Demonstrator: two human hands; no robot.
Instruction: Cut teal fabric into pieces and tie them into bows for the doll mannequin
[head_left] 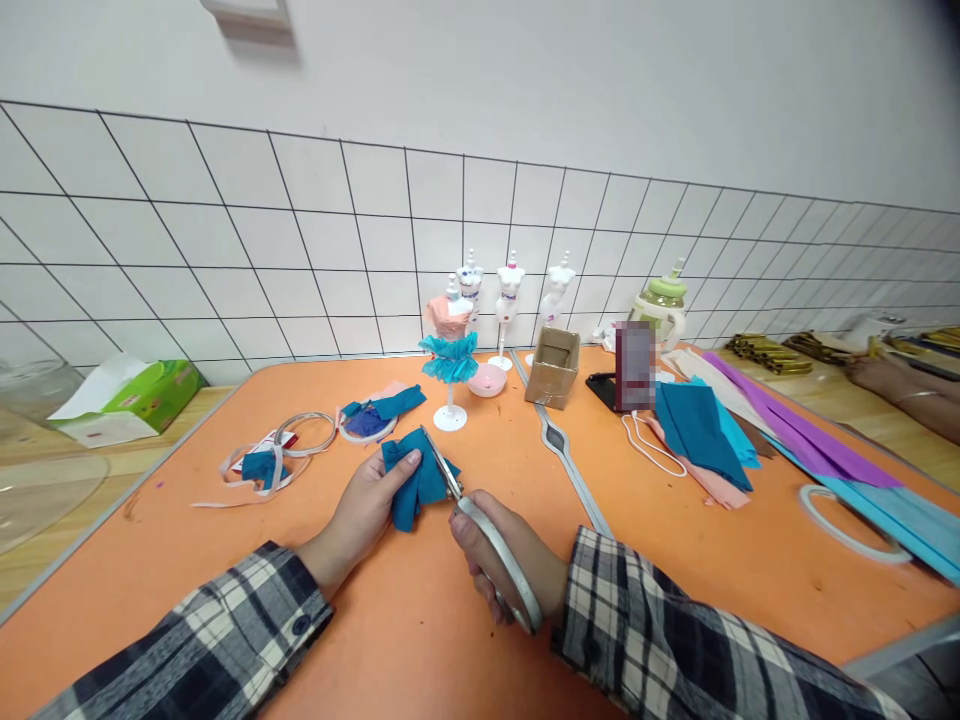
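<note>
My left hand (364, 515) pinches a folded piece of teal crepe paper (414, 482) just above the orange table (637, 540). My right hand (504, 567) grips the handles of metal scissors (480, 530), whose blades reach into the paper's right edge. Both arms wear plaid sleeves. Behind the paper stands a small mannequin (450, 345) dressed in a pink top and teal ruffled skirt.
Three bare white mannequins (510, 290), a pink dish (487, 379), a cardboard box (553, 366), a phone (634, 366) and a metal ruler (570, 470) sit behind. Tape rolls (304, 433) lie left, coloured paper sheets (705, 430) right. Another person's arm (907, 390) rests far right.
</note>
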